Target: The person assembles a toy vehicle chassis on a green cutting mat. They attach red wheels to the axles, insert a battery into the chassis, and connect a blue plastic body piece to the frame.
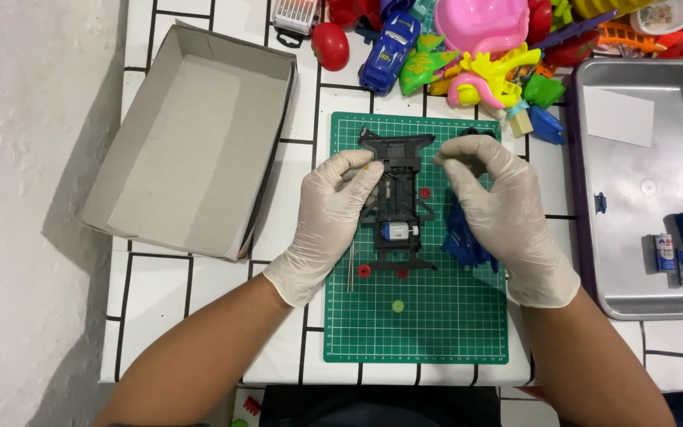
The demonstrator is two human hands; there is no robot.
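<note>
**Head view: gloved hands working a toy car chassis**

Head view is showing the left hand (333, 207) pinching the black chassis (398, 202) on the green mat (416, 316); the right hand (493, 202) is closing fingertips above it, contents unclear. Light, rigid, fragile; side rails look best for gripping.

Lighting was bright, even, overhead. A soft shadow fell left of the cardboard box (191, 138); mild glare showed on the metal tray (642, 205). Focus was sharp, with edges undistorted.
</note>
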